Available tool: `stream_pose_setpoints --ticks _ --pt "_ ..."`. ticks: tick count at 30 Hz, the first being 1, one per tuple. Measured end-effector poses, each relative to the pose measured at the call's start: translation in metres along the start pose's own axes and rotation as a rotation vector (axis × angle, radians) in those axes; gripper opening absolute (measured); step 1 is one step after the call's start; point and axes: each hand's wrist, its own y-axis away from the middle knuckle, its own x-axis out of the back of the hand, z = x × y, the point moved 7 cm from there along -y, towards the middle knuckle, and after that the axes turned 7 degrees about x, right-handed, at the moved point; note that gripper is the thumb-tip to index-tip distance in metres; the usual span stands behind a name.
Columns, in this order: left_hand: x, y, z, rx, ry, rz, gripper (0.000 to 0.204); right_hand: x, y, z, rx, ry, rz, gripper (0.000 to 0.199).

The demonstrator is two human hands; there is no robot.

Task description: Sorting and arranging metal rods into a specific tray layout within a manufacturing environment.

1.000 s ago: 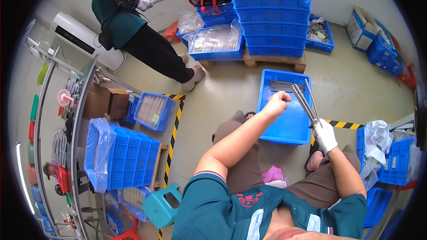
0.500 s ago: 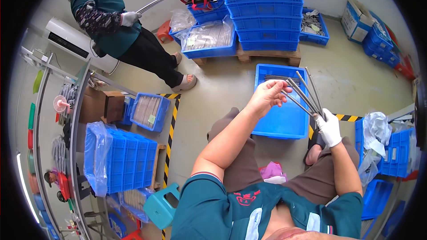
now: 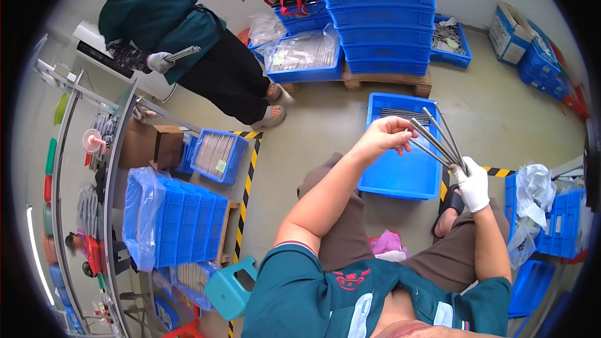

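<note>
Head view: a seated person holds a fanned bundle of thin metal rods (image 3: 438, 138) above an open blue crate (image 3: 400, 169) on the floor. The gloved right hand (image 3: 472, 183) is closed around the lower ends of the rods, gripping them as a bunch. The bare left hand (image 3: 385, 136), raised just to the left of the fan, pinches the tip of one rod between its fingertips.

The crate directly below both hands already holds a small row of similar rods (image 3: 404, 113) along its far wall; most of its floor is bare, which suggests the sorting is at an early stage, with the handful in the right hand not yet laid down.

Beyond the hands stands a stack of blue crates (image 3: 379, 25) on a wooden pallet (image 3: 385, 80). Far to the left of the left hand, a second person in a green top stands holding a few rods in a gloved hand (image 3: 159, 61).

How many rods make up the bundle is hard to count, since they overlap. The fisheye rim bends and cuts off the bins at the right edge.
</note>
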Motion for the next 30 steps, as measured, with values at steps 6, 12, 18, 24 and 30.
stream_pose_setpoints --ticks 6,12,18,24,30 --pt "-0.006 -0.002 -0.004 0.034 -0.014 -0.043 0.033 -0.006 0.000 0.004 0.009 -0.062 -0.042 0.017" --pt "0.000 -0.006 -0.009 0.062 -0.255 0.044 0.034 -0.005 0.000 0.017 0.035 -0.078 -0.016 0.018" --pt "0.000 0.000 -0.001 -0.001 -0.262 0.035 0.028 -0.019 0.000 0.040 -0.179 -0.234 -0.118 0.019" --pt "-0.003 -0.004 -0.006 0.113 -0.441 0.109 0.023 0.009 0.005 -0.023 0.364 0.271 0.141 0.008" --pt "0.023 0.011 0.020 -0.210 -0.254 0.093 0.020 -0.020 -0.004 0.016 -0.231 -0.184 -0.197 0.025"
